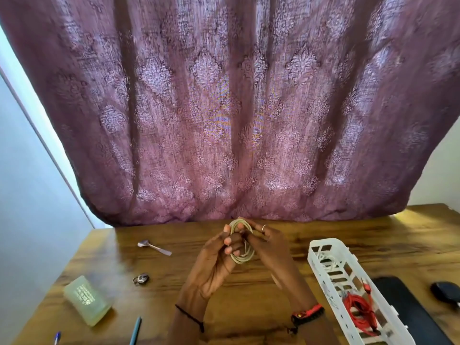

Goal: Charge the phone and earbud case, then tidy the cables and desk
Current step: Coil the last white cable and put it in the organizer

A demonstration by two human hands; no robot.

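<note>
the only writing in sight is dark print on the label of a pale green see-through box [87,301] lying at the left of the wooden worktop [174,270]; it is too blurred to read. the task's thing in play is a cream cable [242,255], wound into a small round coil of several loops and held upright above the middle of the worktop, in front of a purple patterned curtain [236,108]. the left hand [216,257] grips the coil's left side, fingers curled round the loops with fingertips showing. the right hand [267,245], a ring on one finger, pinches the coil's top and right side. at the right stands a white slotted basket [323,282] holding a red cable [361,311] at its near end and a white cable [326,262] at its far end. just beside it lies a black phone [410,317], and near the edge a black earbud case [445,291]. a spoon [154,247] and two pens [135,331] also lie at the left.
</note>
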